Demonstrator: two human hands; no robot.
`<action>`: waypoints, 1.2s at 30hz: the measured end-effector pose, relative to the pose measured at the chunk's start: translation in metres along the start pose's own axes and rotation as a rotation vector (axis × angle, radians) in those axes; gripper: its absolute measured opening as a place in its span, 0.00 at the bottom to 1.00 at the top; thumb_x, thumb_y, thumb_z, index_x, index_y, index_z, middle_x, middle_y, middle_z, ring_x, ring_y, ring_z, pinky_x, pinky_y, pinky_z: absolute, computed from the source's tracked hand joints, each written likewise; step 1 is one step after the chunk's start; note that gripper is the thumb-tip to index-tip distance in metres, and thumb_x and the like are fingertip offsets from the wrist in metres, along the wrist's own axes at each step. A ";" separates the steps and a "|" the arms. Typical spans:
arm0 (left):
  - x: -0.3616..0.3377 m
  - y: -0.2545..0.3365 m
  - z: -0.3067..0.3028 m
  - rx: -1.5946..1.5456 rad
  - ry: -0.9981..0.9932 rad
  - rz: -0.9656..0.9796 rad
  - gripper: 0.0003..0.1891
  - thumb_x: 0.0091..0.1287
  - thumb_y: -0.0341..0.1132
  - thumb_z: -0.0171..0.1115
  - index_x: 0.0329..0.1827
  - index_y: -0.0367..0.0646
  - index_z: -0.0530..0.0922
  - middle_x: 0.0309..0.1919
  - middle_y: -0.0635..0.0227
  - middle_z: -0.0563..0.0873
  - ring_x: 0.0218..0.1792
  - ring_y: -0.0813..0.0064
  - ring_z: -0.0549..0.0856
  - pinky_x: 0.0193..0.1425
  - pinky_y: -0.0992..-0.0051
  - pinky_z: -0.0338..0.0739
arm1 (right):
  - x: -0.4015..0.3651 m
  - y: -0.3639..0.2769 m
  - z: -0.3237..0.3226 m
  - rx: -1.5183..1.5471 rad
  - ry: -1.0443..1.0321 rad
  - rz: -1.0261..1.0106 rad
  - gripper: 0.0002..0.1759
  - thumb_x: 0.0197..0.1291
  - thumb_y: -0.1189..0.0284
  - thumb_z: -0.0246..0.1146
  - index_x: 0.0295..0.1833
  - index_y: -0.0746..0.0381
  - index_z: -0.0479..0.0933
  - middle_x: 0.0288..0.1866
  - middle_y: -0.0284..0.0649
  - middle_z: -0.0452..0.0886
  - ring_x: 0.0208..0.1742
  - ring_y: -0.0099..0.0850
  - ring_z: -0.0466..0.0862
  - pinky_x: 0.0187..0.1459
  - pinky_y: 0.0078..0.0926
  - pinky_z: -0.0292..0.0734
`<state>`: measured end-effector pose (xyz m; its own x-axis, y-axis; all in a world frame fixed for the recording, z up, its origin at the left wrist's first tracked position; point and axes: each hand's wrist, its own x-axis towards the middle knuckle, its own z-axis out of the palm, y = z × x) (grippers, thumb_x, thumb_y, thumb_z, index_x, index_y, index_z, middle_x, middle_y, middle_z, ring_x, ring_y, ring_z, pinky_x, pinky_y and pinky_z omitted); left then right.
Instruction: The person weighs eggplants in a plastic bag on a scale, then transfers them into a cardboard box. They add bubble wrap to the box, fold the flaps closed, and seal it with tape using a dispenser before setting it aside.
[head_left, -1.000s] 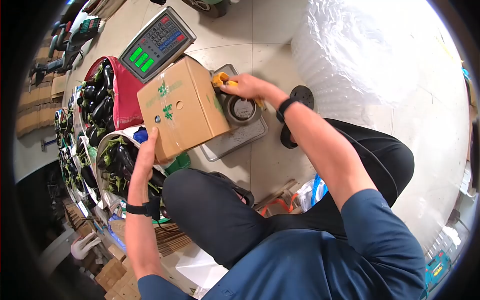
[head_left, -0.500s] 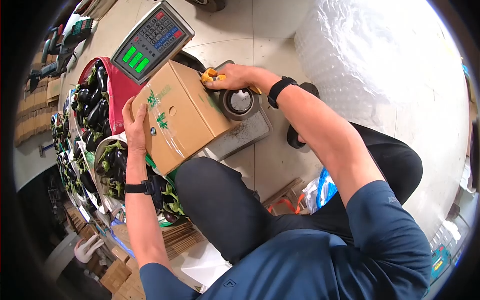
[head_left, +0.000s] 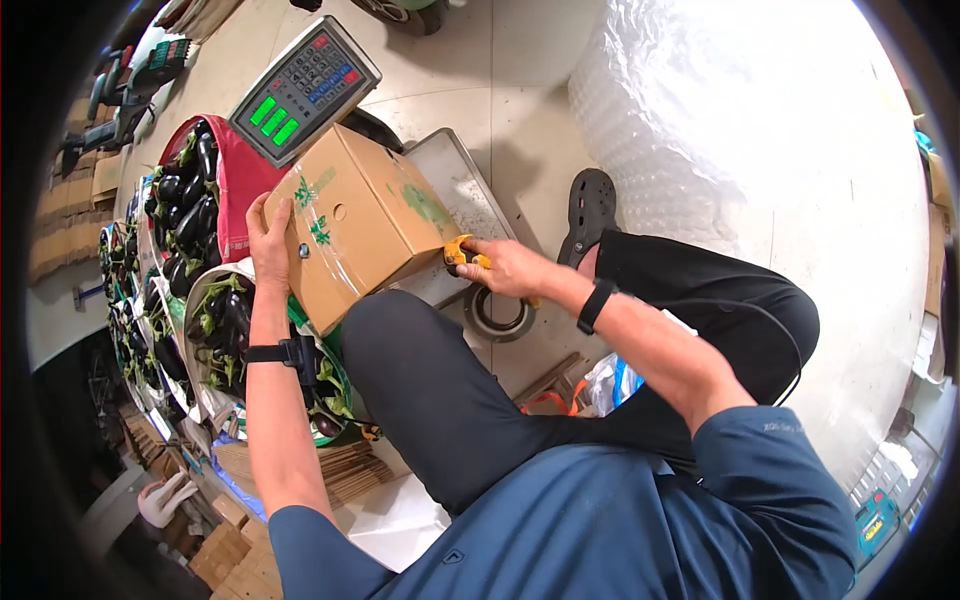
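Observation:
A cardboard box (head_left: 375, 215) with green print and a strip of clear tape across its face rests on the metal platform of a scale (head_left: 455, 185). My left hand (head_left: 270, 240) is pressed against the box's left side, thumb on the taped face and fingers around the edge. My right hand (head_left: 510, 268) is closed around a yellow tape dispenser (head_left: 458, 252), whose front is right at the box's lower right corner. Below that hand shows the dispenser's large tape roll (head_left: 500, 312). My bent knee is close under the box.
The scale's keypad display (head_left: 305, 90) stands behind the box, lit green. Bags of eggplants (head_left: 190, 200) line the left side. Bubble wrap (head_left: 660, 130) lies at the right, past my shoe (head_left: 590, 205). Flattened cardboard (head_left: 300, 475) is stacked at lower left.
My right hand has moved the tape dispenser down along the box's right side, from the upper edge to the lower corner. My left hand stays on the box.

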<state>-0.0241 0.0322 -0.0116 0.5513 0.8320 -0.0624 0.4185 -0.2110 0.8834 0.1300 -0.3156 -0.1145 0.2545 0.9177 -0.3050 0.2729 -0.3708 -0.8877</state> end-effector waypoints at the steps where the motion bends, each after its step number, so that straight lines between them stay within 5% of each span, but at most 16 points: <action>1: 0.000 -0.001 -0.001 -0.003 0.011 -0.005 0.28 0.71 0.44 0.70 0.69 0.41 0.72 0.60 0.62 0.81 0.60 0.70 0.80 0.66 0.71 0.73 | -0.004 -0.004 0.014 0.004 0.143 -0.013 0.38 0.74 0.44 0.57 0.71 0.66 0.73 0.45 0.63 0.86 0.50 0.60 0.85 0.54 0.52 0.79; 6: -0.028 0.003 -0.042 0.424 0.058 -0.214 0.30 0.71 0.59 0.66 0.51 0.34 0.79 0.45 0.61 0.85 0.44 0.71 0.81 0.52 0.72 0.75 | 0.023 -0.018 0.016 0.186 0.287 0.147 0.38 0.73 0.41 0.55 0.68 0.66 0.74 0.48 0.63 0.86 0.52 0.59 0.85 0.53 0.54 0.79; 9: -0.049 0.043 -0.067 0.289 -0.291 -0.633 0.34 0.75 0.64 0.56 0.61 0.38 0.81 0.44 0.63 0.87 0.42 0.73 0.85 0.42 0.70 0.81 | 0.094 -0.024 -0.046 0.112 0.089 0.075 0.43 0.68 0.34 0.55 0.47 0.69 0.85 0.43 0.61 0.87 0.48 0.56 0.88 0.49 0.48 0.81; 13: -0.040 0.018 -0.078 0.356 -0.261 -0.560 0.35 0.76 0.59 0.57 0.74 0.39 0.72 0.59 0.59 0.84 0.52 0.71 0.86 0.50 0.68 0.83 | 0.158 -0.031 -0.081 -0.028 -0.080 0.078 0.49 0.65 0.30 0.56 0.55 0.71 0.84 0.53 0.60 0.86 0.54 0.51 0.86 0.55 0.43 0.79; 15: -0.020 -0.013 -0.074 0.252 -0.100 -0.055 0.35 0.75 0.51 0.64 0.78 0.40 0.66 0.65 0.58 0.79 0.58 0.70 0.83 0.60 0.69 0.79 | 0.162 -0.035 -0.086 -0.083 -0.152 0.100 0.48 0.65 0.30 0.56 0.56 0.70 0.84 0.52 0.58 0.87 0.53 0.50 0.86 0.55 0.44 0.79; 16: -0.018 -0.005 -0.060 0.047 -0.094 0.015 0.35 0.73 0.43 0.68 0.79 0.43 0.64 0.67 0.59 0.76 0.63 0.70 0.79 0.67 0.70 0.74 | 0.160 -0.034 -0.084 -0.082 -0.116 0.043 0.48 0.66 0.30 0.56 0.55 0.70 0.84 0.51 0.59 0.87 0.52 0.51 0.86 0.55 0.44 0.79; 21: -0.008 -0.003 -0.040 -0.016 -0.153 0.030 0.30 0.72 0.40 0.68 0.74 0.44 0.68 0.64 0.62 0.76 0.63 0.70 0.77 0.69 0.72 0.71 | 0.137 -0.029 -0.066 -0.143 -0.075 0.031 0.42 0.70 0.33 0.54 0.58 0.64 0.84 0.44 0.55 0.87 0.45 0.49 0.86 0.50 0.43 0.79; 23: -0.008 -0.004 -0.040 0.044 -0.150 0.034 0.28 0.72 0.40 0.68 0.71 0.45 0.70 0.62 0.63 0.77 0.62 0.70 0.77 0.68 0.71 0.71 | 0.115 -0.035 -0.060 -0.095 -0.142 0.106 0.43 0.69 0.35 0.57 0.52 0.71 0.84 0.47 0.62 0.87 0.51 0.56 0.86 0.54 0.47 0.79; 28: -0.012 -0.005 -0.038 -0.063 -0.155 -0.017 0.27 0.72 0.41 0.69 0.70 0.46 0.70 0.58 0.65 0.80 0.57 0.74 0.81 0.61 0.73 0.76 | 0.044 -0.021 -0.008 -0.117 -0.100 -0.055 0.41 0.74 0.41 0.54 0.73 0.67 0.71 0.50 0.65 0.85 0.56 0.59 0.84 0.60 0.49 0.78; 36: -0.030 -0.001 -0.037 -0.065 -0.089 -0.067 0.27 0.72 0.42 0.69 0.70 0.47 0.70 0.58 0.64 0.79 0.58 0.73 0.80 0.62 0.72 0.75 | 0.012 -0.036 -0.006 -0.040 -0.116 0.039 0.40 0.75 0.46 0.56 0.73 0.72 0.69 0.52 0.67 0.84 0.58 0.60 0.83 0.60 0.50 0.77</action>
<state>-0.0679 0.0263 0.0071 0.5868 0.7936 -0.1610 0.4109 -0.1205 0.9037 0.1291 -0.2917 -0.0840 0.1575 0.9120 -0.3787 0.3024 -0.4096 -0.8607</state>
